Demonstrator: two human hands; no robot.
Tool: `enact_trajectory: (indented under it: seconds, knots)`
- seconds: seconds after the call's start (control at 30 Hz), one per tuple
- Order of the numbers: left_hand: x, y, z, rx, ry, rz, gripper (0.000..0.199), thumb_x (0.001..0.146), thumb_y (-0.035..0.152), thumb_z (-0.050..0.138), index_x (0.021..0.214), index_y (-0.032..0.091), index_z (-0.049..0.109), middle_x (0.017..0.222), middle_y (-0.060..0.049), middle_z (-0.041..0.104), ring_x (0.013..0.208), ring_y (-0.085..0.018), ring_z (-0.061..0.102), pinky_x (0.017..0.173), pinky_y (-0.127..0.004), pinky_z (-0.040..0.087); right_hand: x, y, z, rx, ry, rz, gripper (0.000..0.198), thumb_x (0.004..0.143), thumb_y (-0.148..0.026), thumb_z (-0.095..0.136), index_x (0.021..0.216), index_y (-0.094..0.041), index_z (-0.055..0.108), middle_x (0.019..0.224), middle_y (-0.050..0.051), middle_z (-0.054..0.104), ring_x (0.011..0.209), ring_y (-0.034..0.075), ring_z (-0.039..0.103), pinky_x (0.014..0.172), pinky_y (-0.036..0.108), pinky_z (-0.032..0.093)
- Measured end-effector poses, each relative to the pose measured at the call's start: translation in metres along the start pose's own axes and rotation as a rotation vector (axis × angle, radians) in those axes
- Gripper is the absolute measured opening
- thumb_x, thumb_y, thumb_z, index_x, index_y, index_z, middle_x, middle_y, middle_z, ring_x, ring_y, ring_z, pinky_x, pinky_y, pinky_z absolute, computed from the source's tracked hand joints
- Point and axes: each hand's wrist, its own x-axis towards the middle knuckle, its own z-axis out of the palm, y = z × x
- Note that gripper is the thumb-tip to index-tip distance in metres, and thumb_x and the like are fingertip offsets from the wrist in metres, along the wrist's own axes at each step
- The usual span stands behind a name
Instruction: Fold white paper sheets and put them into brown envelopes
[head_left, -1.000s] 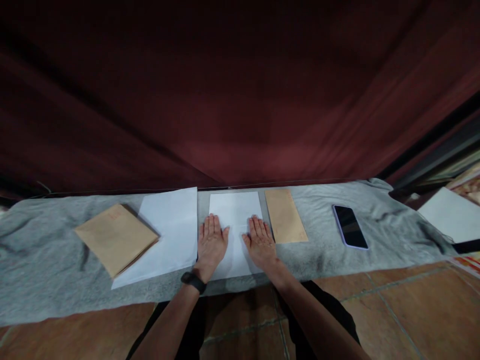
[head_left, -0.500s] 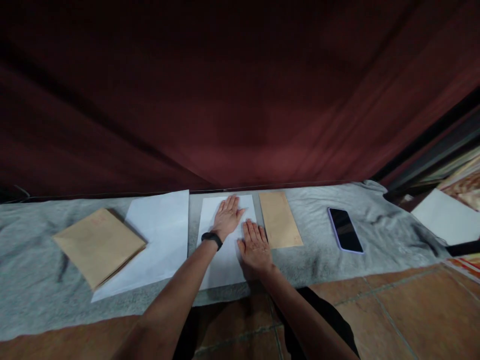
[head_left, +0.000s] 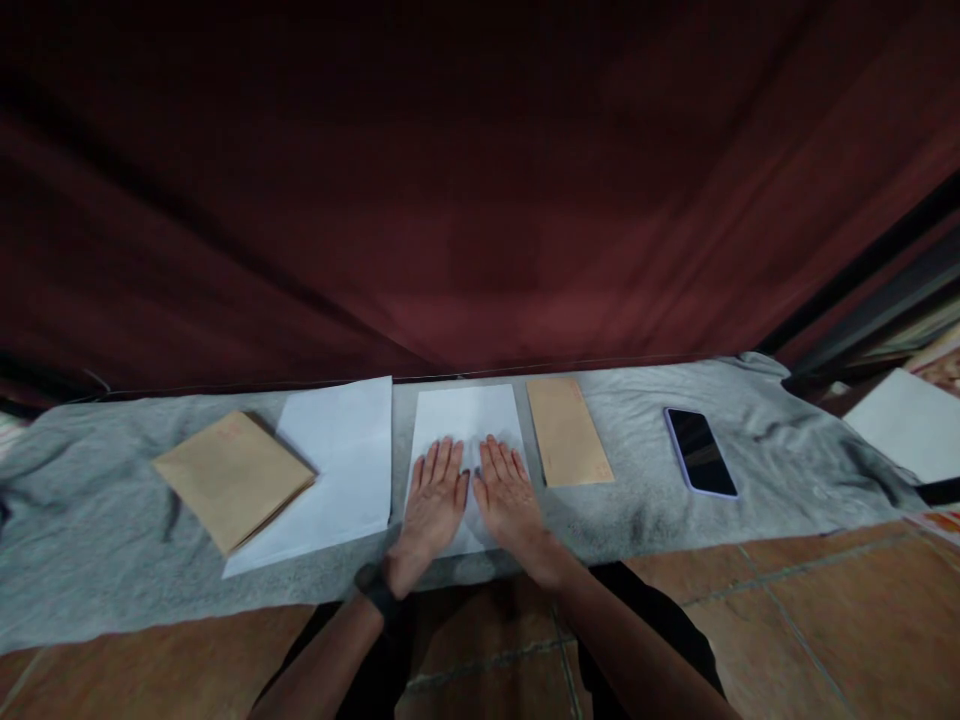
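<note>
Head view: left hand [head_left: 435, 497] and right hand [head_left: 506, 487], both flat and open, grasping nothing, pressed side by side on 1 white sheet [head_left: 466, 420] lying centrally on grey cloth [head_left: 645, 500], between larger white paper [head_left: 337, 460] and narrow brown envelope [head_left: 568, 432].

hidden: white sheet [head_left: 465, 420] near part under both palms | cut off: white paper [head_left: 904, 425] at right edge

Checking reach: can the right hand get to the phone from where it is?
Probably yes. The right hand lies flat on the white sheet; the phone sits further right on the grey cloth, with only the flat brown envelope between them.
</note>
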Motion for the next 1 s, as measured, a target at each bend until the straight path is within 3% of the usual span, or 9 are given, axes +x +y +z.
enact_trajectory:
  seconds: [0.13, 0.4, 0.53, 0.73, 0.83, 0.93, 1.0]
  knots:
    - [-0.034, 0.012, 0.000, -0.002, 0.004, 0.100, 0.057, 0.099, 0.021, 0.032, 0.155, 0.015, 0.037, 0.163, -0.010, 0.034, 0.153, -0.027, 0.022, 0.124, -0.051, 0.024, -0.014, -0.010, 0.003, 0.022, -0.046, -0.093, 0.053, 0.104, -0.028, 0.035, 0.154, -0.009, 0.037, 0.160, 0.012, 0.037, 0.150, 0.023, 0.032, 0.123, 0.046, 0.028]
    - [-0.067, -0.008, -0.005, 0.003, 0.169, -0.064, 0.060, 0.103, 0.039, 0.033, 0.151, 0.003, 0.038, 0.158, -0.022, 0.038, 0.149, -0.031, 0.034, 0.120, -0.050, 0.033, -0.024, 0.014, -0.004, -0.049, -0.032, -0.041, 0.058, 0.105, -0.037, 0.039, 0.155, -0.008, 0.034, 0.160, 0.017, 0.036, 0.149, 0.027, 0.033, 0.122, 0.047, 0.029]
    - [-0.078, -0.009, -0.008, 0.023, 0.157, -0.088, 0.059, 0.103, 0.037, 0.034, 0.147, -0.001, 0.043, 0.155, -0.025, 0.042, 0.146, -0.034, 0.038, 0.117, -0.050, 0.036, -0.027, 0.023, -0.008, -0.068, -0.053, 0.001, 0.060, 0.105, -0.039, 0.036, 0.155, -0.006, 0.035, 0.160, 0.018, 0.034, 0.150, 0.028, 0.032, 0.121, 0.049, 0.030]
    - [-0.050, -0.002, -0.022, -0.005, 0.127, -0.172, 0.058, 0.099, 0.033, 0.041, 0.146, 0.000, 0.045, 0.153, -0.026, 0.044, 0.145, -0.034, 0.040, 0.115, -0.049, 0.039, -0.022, 0.024, -0.015, -0.032, -0.030, 0.045, 0.060, 0.105, -0.039, 0.034, 0.155, -0.007, 0.033, 0.161, 0.017, 0.033, 0.151, 0.027, 0.028, 0.120, 0.047, 0.032]
    - [-0.031, 0.000, -0.026, -0.053, 0.089, -0.243, 0.056, 0.097, 0.029, 0.043, 0.144, 0.000, 0.047, 0.151, -0.027, 0.046, 0.144, -0.034, 0.042, 0.115, -0.047, 0.039, -0.014, 0.032, -0.021, -0.072, 0.003, 0.061, 0.057, 0.103, -0.031, 0.037, 0.156, -0.010, 0.033, 0.162, 0.016, 0.033, 0.151, 0.028, 0.027, 0.121, 0.051, 0.028]
    - [-0.022, -0.003, -0.026, -0.055, 0.030, -0.276, 0.052, 0.096, 0.027, 0.045, 0.142, 0.003, 0.051, 0.150, -0.024, 0.049, 0.139, -0.034, 0.048, 0.111, -0.047, 0.044, -0.006, 0.050, -0.030, -0.183, 0.026, 0.203, 0.059, 0.099, -0.026, 0.043, 0.156, -0.011, 0.034, 0.162, 0.019, 0.031, 0.150, 0.036, 0.027, 0.119, 0.061, 0.020]
    - [-0.021, -0.006, -0.026, -0.036, 0.026, -0.269, 0.052, 0.095, 0.027, 0.047, 0.143, 0.008, 0.051, 0.151, -0.021, 0.048, 0.136, -0.033, 0.051, 0.109, -0.048, 0.045, -0.002, 0.065, -0.037, -0.230, 0.031, 0.328, 0.060, 0.099, -0.030, 0.045, 0.155, -0.010, 0.035, 0.161, 0.023, 0.030, 0.148, 0.040, 0.030, 0.115, 0.065, 0.022]
